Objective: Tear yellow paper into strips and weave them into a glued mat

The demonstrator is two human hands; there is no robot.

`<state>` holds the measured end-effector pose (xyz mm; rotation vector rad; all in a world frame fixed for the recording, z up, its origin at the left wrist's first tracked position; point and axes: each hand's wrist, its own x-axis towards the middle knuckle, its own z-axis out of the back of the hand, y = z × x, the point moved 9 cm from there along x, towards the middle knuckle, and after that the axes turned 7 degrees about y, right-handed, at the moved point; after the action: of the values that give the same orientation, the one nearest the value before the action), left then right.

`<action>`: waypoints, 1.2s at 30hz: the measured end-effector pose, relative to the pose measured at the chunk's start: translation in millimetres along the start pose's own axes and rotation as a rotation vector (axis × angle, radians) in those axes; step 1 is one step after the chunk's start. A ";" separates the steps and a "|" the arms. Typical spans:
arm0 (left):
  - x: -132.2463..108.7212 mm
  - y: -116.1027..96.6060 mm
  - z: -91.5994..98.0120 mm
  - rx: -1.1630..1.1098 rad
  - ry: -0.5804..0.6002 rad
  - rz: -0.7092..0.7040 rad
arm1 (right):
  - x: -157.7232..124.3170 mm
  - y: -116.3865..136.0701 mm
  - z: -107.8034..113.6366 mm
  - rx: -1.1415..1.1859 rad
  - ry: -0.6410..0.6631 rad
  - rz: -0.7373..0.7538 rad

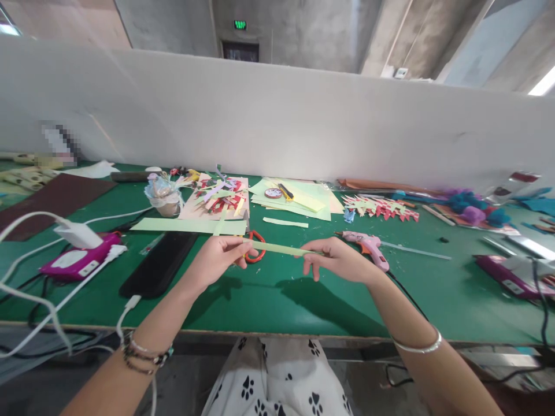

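Note:
A narrow pale green paper strip (pixel 280 249) is stretched level between my two hands, above the green table. My left hand (pixel 223 254) pinches its left end, and my right hand (pixel 327 255) pinches the other end. Just behind my left hand lie scissors with red-orange handles (pixel 259 237), partly covered by the strip. A wider pale green paper strip (pixel 186 225) lies behind and left of my left hand. One more short paper strip (pixel 286 222) rests farther back. Right of my right hand is a pink hot glue gun (pixel 368 245) with a glue stick in it.
Pale green sheets (pixel 310 203) with a yellow cutter (pixel 285 192) lie at the back. Cut paper pieces (pixel 223 193) and a zigzag paper row (pixel 381 207) flank them. A black power bank-like slab (pixel 159 266) and a purple power strip (pixel 82 260) with cables stand left.

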<state>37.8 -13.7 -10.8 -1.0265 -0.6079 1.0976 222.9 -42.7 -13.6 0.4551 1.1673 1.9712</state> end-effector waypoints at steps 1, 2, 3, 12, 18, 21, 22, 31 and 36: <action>-0.1 0.5 0.4 -0.009 0.003 0.000 | 0.4 -2.8 1.8 0.040 -0.019 -0.013; 0.0 1.3 0.7 -0.020 0.008 -0.001 | 0.6 -5.5 3.7 0.075 -0.042 -0.026; 0.3 2.3 0.9 -0.031 0.015 -0.002 | 0.6 -7.9 5.8 0.105 -0.068 -0.038; 1.1 6.5 2.3 -0.064 0.037 -0.033 | -11.4 -20.4 25.8 0.274 -0.330 -0.052; -0.6 4.3 6.6 -0.069 -0.023 -0.029 | -18.1 -31.7 29.6 0.346 -0.415 -0.069; -0.7 4.4 7.4 -0.040 -0.029 -0.032 | -19.3 -35.2 29.2 0.384 -0.444 -0.077; -0.7 4.8 7.7 -0.029 -0.030 -0.032 | -19.3 -35.6 28.9 0.388 -0.446 -0.076; -3.1 6.5 7.0 -0.001 0.006 -0.026 | -22.2 -28.2 35.4 0.217 -0.468 -0.050; -6.1 5.2 6.8 0.008 0.010 -0.032 | -24.9 -19.4 37.0 0.123 -0.521 -0.027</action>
<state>27.7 -16.3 -12.1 -1.0116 -0.6094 1.0651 270.7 -35.5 -9.1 0.9461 0.9494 1.6217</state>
